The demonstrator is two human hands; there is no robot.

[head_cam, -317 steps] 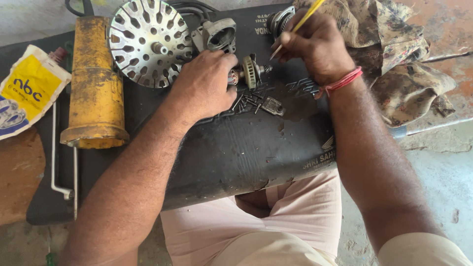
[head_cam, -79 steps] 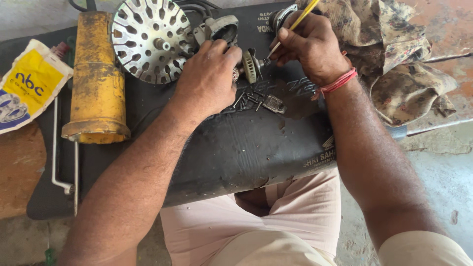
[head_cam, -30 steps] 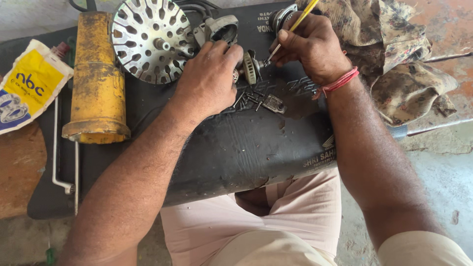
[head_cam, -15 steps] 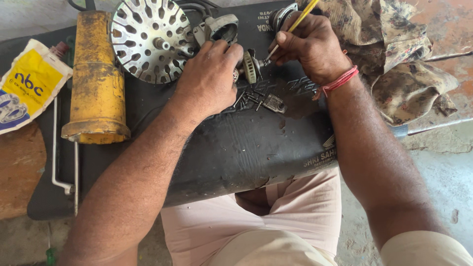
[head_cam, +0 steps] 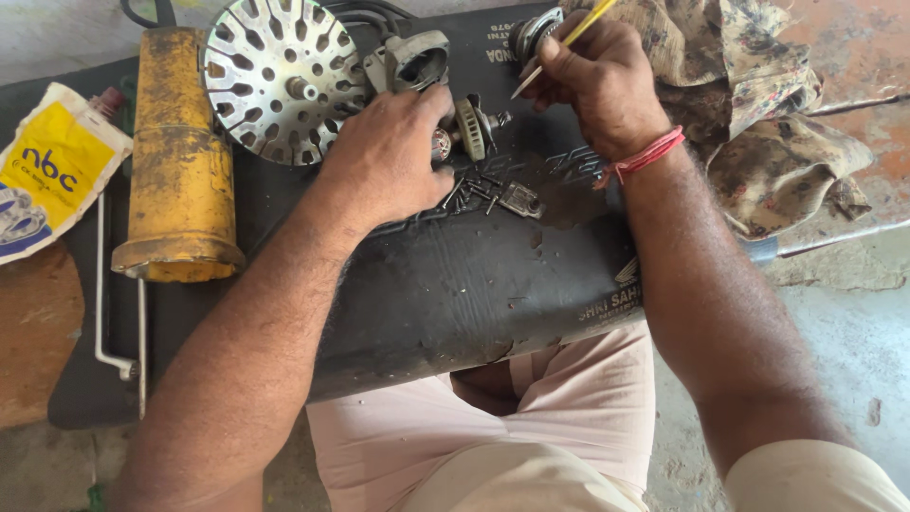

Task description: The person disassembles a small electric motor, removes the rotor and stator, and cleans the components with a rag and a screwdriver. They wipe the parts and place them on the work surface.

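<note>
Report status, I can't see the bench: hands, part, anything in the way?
Left hand gripping small rotor part. Right hand holding yellow-handled tool, tip near it. Loose screws beside, slotted metal disc behind.

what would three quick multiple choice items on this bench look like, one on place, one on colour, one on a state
1. Where is the slotted metal disc?
A. right of the yellow canister
B. on the cloth
C. on the person's lap

2. What colour is the band on the right wrist?
A. blue
B. red
C. white

3. How is the right hand occupied?
A. open and flat
B. gripping a yellow-handled tool
C. resting on the lap

Answers:
1 A, the disc lies just right of the yellow canister on the black mat.
2 B, the wrist band is red.
3 B, its fingers close around the yellow-handled tool.
</note>
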